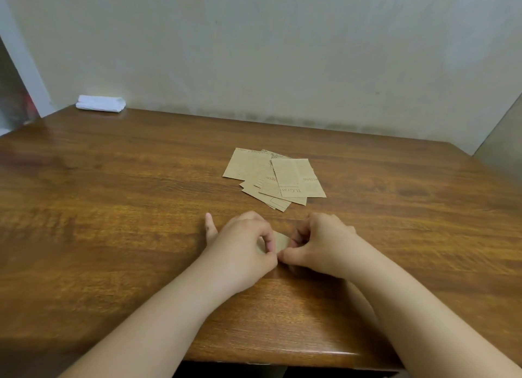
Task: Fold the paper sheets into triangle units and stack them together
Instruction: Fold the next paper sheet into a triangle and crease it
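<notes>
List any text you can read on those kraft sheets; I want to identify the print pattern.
Top sheet of the pile of printed kraft paper sheets: "ILGrav", upside down, uncertain.
Same sheet, right edge: "...ction", cut off.
Other print on the pile: too blurred to read.
Folded piece between the hands: none visible.

**Upside-down print on the brown sheets**

Only the loose paper sheets [271, 177] beyond the right hand [319, 243] carry print. It is brown lettering, upside down to the camera. The topmost sheet [296, 180] shows what looks like "Gray" near its near edge and letters ending in "tion" toward its right side. The rest is too small and blurred to read.
</notes>
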`<state>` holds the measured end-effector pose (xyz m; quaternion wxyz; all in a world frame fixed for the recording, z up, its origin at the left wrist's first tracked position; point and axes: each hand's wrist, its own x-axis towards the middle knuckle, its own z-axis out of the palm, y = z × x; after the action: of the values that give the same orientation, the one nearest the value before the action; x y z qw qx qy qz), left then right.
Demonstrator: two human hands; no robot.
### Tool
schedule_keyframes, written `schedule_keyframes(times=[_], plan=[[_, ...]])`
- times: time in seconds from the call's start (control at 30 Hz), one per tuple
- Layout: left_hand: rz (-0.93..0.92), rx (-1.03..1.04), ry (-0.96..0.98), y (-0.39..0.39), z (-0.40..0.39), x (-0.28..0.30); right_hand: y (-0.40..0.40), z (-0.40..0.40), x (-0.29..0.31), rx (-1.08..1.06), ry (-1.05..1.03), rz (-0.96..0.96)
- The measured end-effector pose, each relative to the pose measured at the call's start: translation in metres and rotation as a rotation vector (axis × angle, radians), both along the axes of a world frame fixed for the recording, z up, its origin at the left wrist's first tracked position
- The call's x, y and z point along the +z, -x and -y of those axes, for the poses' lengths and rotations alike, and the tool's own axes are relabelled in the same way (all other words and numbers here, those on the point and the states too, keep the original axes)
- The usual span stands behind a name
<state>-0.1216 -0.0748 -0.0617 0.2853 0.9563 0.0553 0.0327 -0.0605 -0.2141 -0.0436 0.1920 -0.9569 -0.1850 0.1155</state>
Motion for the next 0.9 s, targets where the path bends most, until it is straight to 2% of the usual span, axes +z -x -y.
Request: schedule_keyframes(times=[0.1,0.2,0.37,0.6,0.8,0.9], plan=[[-0.017,0.077,0.052,-0.001,0.000,0.000,-0.007,-0.003,0.008,-0.028,0.051,-0.104],[-0.055,0.152,0.072,0.000,-0.008,0.001,-0.013,0.001,0.014,-0.015,0.089,-0.125],[-0.127,0.132,0.141,0.002,-0.025,0.006,-0.022,0.015,0.019,-0.049,0.102,-0.165],[-0.157,0.089,0.140,0.000,-0.032,0.006,-0.026,0.030,0.021,-0.077,0.074,-0.209],[-0.132,0.082,0.111,0.001,-0.031,0.004,-0.017,0.031,0.015,-0.046,-0.073,-0.106],[-0.148,0.089,0.085,0.000,-0.030,0.006,-0.009,0.020,0.006,-0.017,0.000,-0.010]])
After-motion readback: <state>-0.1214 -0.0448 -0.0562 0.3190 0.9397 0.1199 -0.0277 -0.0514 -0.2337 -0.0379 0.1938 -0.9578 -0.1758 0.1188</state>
